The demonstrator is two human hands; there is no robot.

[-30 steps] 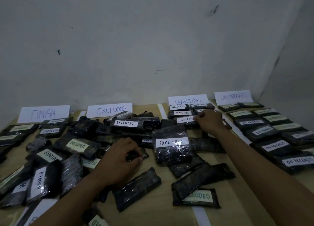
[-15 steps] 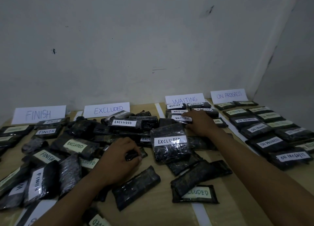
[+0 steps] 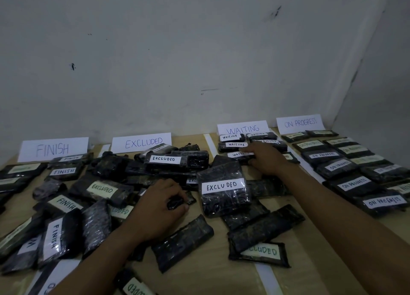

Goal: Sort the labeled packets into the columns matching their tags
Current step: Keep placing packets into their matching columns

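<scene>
Dark plastic packets with white tags lie across a wooden table point(image 3: 310, 261). My right hand point(image 3: 265, 159) rests palm down on a WAITING packet point(image 3: 238, 155) in the WAITING column, fingers on its tag. My left hand point(image 3: 158, 206) is curled on a small dark packet point(image 3: 180, 201) in the middle pile. A large EXCLUDED packet point(image 3: 224, 189) stands between my hands. Paper headers read FINISH point(image 3: 52, 149), EXCLUDED point(image 3: 142, 142), WAITING point(image 3: 243, 129) and ON PROGRESS point(image 3: 300, 123).
ON PROGRESS packets point(image 3: 350, 185) lie in neat rows at the right. A mixed heap of FINISH and EXCLUDED packets point(image 3: 66, 206) covers the left. White tape strips point(image 3: 266, 279) divide the columns. A grey wall point(image 3: 199, 61) rises behind the table.
My right hand has slid left along the WAITING column, from its right side onto the front WAITING packet. My left hand stays on the small packet.
</scene>
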